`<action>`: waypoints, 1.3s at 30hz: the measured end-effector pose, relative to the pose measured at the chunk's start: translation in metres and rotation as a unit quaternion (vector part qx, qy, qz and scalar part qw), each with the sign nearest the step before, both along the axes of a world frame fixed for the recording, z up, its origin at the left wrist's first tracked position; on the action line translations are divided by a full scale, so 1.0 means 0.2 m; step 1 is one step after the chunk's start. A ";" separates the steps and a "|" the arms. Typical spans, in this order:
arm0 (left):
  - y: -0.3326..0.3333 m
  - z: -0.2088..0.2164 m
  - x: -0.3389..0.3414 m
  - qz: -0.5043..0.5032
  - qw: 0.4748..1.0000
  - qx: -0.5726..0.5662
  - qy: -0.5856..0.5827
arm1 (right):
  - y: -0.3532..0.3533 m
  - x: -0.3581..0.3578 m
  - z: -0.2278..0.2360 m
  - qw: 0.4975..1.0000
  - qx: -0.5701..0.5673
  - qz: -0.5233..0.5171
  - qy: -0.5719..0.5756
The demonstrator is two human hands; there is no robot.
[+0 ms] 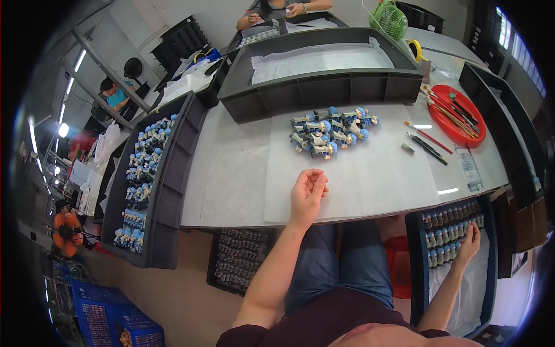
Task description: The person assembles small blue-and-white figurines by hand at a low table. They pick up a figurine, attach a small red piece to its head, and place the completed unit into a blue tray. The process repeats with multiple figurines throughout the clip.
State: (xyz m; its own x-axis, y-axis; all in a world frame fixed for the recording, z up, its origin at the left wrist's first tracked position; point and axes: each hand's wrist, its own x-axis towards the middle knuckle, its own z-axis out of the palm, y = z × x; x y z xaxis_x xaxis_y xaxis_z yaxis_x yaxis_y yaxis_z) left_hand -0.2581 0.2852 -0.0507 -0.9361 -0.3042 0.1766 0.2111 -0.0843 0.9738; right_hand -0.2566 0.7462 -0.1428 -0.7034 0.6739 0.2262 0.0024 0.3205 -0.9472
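My left hand (308, 195) is raised over the front of the white table, fingers curled in with the thumb against them; nothing shows in it. Beyond it, a cluster of small figurines (329, 133) with blue hair lies on white paper (376, 185). Down at the right, my right hand (470, 246) reaches into a dark blue-grey crate (412, 254), its fingertips closed on a figurine (474, 225) at the end of a row. Several rows of similar figurines (442, 237) stand in that crate's far part, with white lining nearer me.
A grey crate (321, 87) with white lining stands behind the cluster. At left, another crate (167, 202) holds many blue-haired figurines. A red dish (445, 124) of brushes, a black pen (428, 148) and a red brush (433, 140) lie at right. A co-worker (277, 11) sits across.
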 end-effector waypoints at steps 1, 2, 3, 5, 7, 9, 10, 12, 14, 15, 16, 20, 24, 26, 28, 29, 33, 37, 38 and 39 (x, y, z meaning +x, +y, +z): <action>0.00 0.00 0.00 -0.001 1.000 0.000 0.002 | 0.01 0.00 -0.01 1.000 -0.004 0.002 0.000; 0.00 0.00 0.00 -0.002 1.000 0.001 0.004 | 0.01 0.01 -0.01 1.000 -0.005 0.002 -0.006; 0.00 0.00 0.00 -0.002 1.000 0.003 0.006 | 0.01 0.02 -0.01 1.000 -0.007 0.002 -0.012; 0.01 0.00 -0.01 -0.004 1.000 0.002 0.006 | 0.02 0.03 0.00 1.000 -0.009 -0.002 -0.019; 0.02 -0.01 -0.02 -0.009 1.000 -0.002 0.002 | 0.02 0.04 0.00 1.000 -0.009 -0.012 -0.020; 0.01 0.00 0.00 -0.005 1.000 -0.002 0.005 | 0.02 0.04 0.01 1.000 -0.009 -0.005 -0.022; 0.01 0.01 0.00 -0.005 1.000 -0.001 0.006 | 0.01 0.03 0.01 1.000 -0.008 -0.002 -0.022; 0.00 0.00 0.00 -0.004 1.000 -0.004 0.006 | -0.01 0.03 0.03 1.000 -0.011 0.004 -0.020; 0.00 0.00 0.00 -0.004 1.000 -0.005 0.007 | -0.02 0.03 0.03 1.000 -0.013 0.012 -0.016; 0.00 0.00 0.00 -0.004 1.000 -0.006 0.008 | -0.03 0.03 0.03 1.000 -0.013 0.017 -0.013; 0.00 0.00 0.00 -0.004 1.000 -0.006 0.008 | -0.04 0.02 0.03 1.000 -0.013 0.022 -0.010; 0.01 0.00 0.00 -0.003 1.000 -0.015 0.010 | -0.10 0.01 0.07 0.999 -0.013 0.042 0.004; 0.01 0.01 0.05 0.001 0.992 -0.125 0.022 | -0.14 0.00 0.18 0.993 -0.042 0.109 0.001; 0.01 0.06 0.08 0.013 0.950 -0.296 0.097 | -0.16 -0.01 0.28 0.983 -0.031 0.180 0.020; 0.00 0.18 0.08 0.026 0.824 -0.516 0.233 | -0.25 -0.05 0.45 0.964 0.003 0.259 0.060; 0.01 0.25 0.08 0.020 0.803 -0.541 0.247 | -0.34 -0.07 0.54 0.952 0.048 0.291 0.081; -0.06 0.56 0.11 0.045 0.752 -0.598 0.273 | -0.61 -0.13 0.86 0.894 0.158 0.390 0.157; -0.30 0.80 0.35 -0.002 0.871 -0.423 0.249 | -0.39 -0.05 1.00 0.838 -0.031 0.476 0.266; -0.36 0.79 0.45 -0.042 0.934 -0.251 0.250 | -0.27 0.02 0.99 0.785 -0.115 0.521 0.316; -0.47 0.77 0.59 -0.134 0.936 -0.123 0.300 | -0.18 0.05 0.97 0.709 -0.209 0.569 0.359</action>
State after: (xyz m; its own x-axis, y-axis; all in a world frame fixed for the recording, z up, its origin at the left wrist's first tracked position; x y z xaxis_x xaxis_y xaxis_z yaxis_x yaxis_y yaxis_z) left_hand -0.1396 0.1907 0.1039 -0.6825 0.0468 0.7294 0.7301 -0.0017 0.6833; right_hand -0.2458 0.7097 0.0506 -0.6498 -0.1252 0.7497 -0.5642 -0.5816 -0.5861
